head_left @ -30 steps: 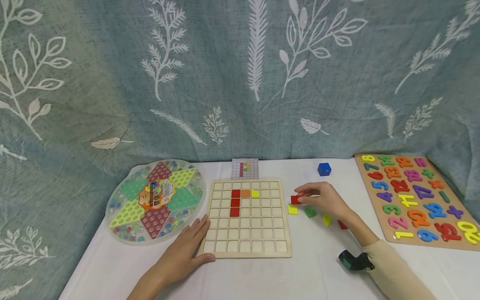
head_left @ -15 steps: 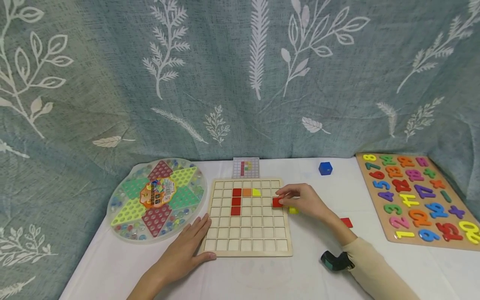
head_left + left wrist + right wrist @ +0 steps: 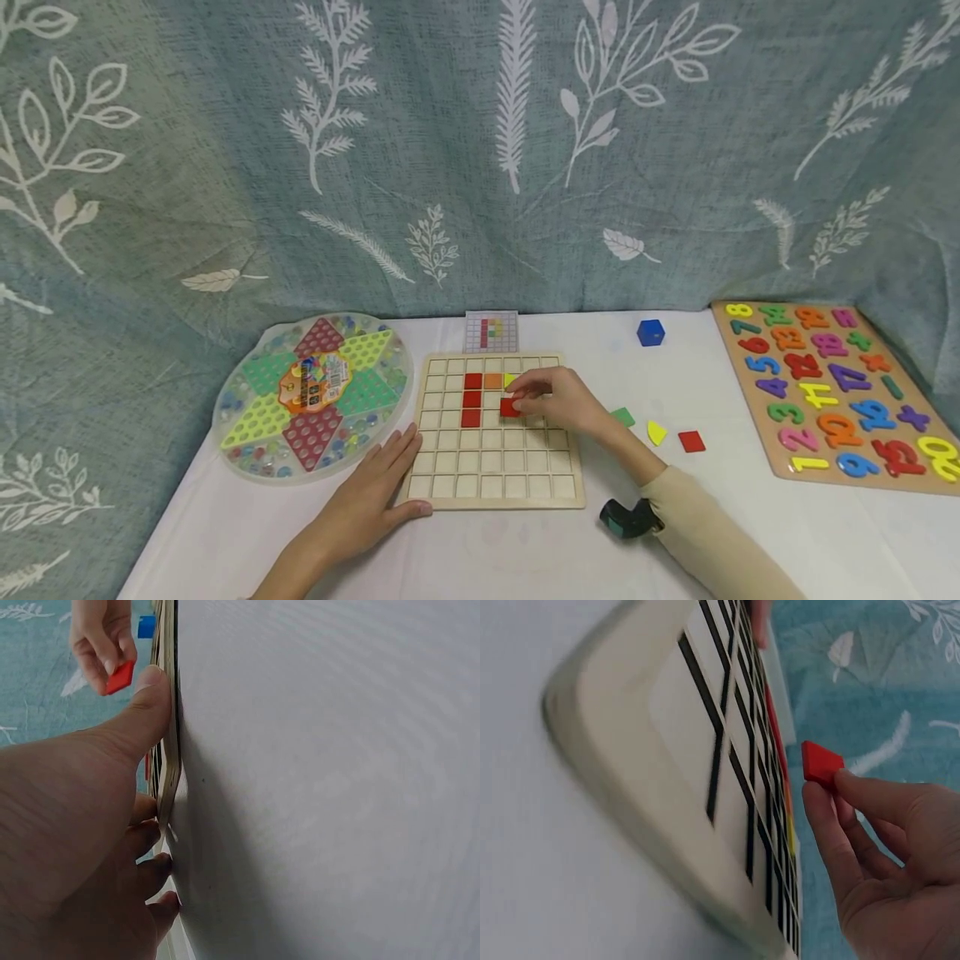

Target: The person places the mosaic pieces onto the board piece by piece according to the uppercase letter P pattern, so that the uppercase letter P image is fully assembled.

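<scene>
In the head view, a wooden grid board (image 3: pixel 492 486) lies flat with a column of red tiles (image 3: pixel 471 399), an orange tile (image 3: pixel 492 381) and a yellow tile (image 3: pixel 509 380) partly covered by fingers. My right hand (image 3: pixel 557 400) pinches a red square tile (image 3: pixel 509 407) between thumb and fingers over the board; in the right wrist view this red tile (image 3: pixel 822 763) is held up off the grid. My left hand (image 3: pixel 367 493) rests against the board's near left corner, fingers extended along its left side, thumb (image 3: pixel 142 712) at the front edge.
Right of the board lie a green tile (image 3: pixel 622 416), a yellow tile (image 3: pixel 657 432) and a red tile (image 3: pixel 692 441). A pattern card (image 3: pixel 491 332) and a blue cube (image 3: pixel 650 332) are behind. A round marble board (image 3: pixel 258 421) flanks the left, a number puzzle (image 3: pixel 817 417) the right.
My right hand has carried the red tile leftward from the loose tiles to above the board's middle columns. The left hand has stayed at the corner.
</scene>
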Action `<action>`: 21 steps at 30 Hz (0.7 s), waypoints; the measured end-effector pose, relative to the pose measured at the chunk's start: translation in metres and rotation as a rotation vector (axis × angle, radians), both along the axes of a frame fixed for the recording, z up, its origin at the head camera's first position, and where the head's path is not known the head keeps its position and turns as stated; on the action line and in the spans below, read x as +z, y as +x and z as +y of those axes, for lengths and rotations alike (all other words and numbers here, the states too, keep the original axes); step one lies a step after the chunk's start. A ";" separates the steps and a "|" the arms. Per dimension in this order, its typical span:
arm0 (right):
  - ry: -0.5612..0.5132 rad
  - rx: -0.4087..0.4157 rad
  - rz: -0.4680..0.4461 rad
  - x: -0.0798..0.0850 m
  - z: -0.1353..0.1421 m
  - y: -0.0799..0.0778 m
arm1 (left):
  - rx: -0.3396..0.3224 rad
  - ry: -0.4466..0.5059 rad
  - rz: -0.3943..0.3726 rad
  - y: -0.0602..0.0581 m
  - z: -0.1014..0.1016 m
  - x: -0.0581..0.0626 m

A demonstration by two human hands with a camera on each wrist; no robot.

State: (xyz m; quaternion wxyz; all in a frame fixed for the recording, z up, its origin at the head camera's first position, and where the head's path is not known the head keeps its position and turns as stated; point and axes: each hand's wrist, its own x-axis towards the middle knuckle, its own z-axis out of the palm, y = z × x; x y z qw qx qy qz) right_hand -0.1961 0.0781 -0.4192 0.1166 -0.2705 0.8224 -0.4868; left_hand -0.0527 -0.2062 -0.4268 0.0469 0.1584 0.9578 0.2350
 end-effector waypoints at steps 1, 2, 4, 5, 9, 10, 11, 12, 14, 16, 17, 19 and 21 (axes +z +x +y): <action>-0.008 0.005 -0.009 -0.001 -0.003 0.001 | -0.001 -0.002 0.001 0.000 0.000 0.000; -0.012 0.013 -0.008 -0.002 -0.005 0.001 | -0.001 -0.004 0.002 0.000 0.000 -0.001; -0.024 0.027 -0.009 -0.004 -0.011 0.002 | -0.001 -0.006 0.003 0.000 0.000 -0.001; -0.028 0.037 0.000 -0.004 -0.013 0.003 | 0.000 -0.006 0.003 0.000 0.000 -0.001; -0.028 0.059 0.035 -0.004 -0.024 0.008 | 0.002 -0.003 -0.002 0.000 0.000 -0.001; -0.028 0.065 0.043 -0.004 -0.027 0.009 | 0.003 -0.003 -0.003 0.000 0.000 -0.001; -0.026 0.065 0.043 -0.004 -0.029 0.011 | 0.004 -0.003 -0.004 0.000 0.000 -0.001; -0.023 0.059 0.034 -0.004 -0.032 0.013 | 0.004 -0.003 -0.006 -0.001 0.000 -0.001; -0.019 0.054 0.035 -0.005 -0.037 0.017 | 0.006 -0.003 -0.013 -0.001 0.000 0.000; -0.022 0.052 0.042 -0.005 -0.041 0.021 | 0.007 -0.002 -0.017 -0.001 0.000 0.000; -0.020 0.046 0.040 -0.005 -0.043 0.023 | 0.006 -0.003 -0.018 -0.001 0.000 0.001; -0.018 0.045 0.056 -0.006 -0.046 0.025 | 0.004 -0.003 -0.018 -0.001 0.000 0.001; -0.014 0.045 0.067 -0.007 -0.049 0.027 | 0.002 -0.002 -0.014 -0.001 0.000 0.001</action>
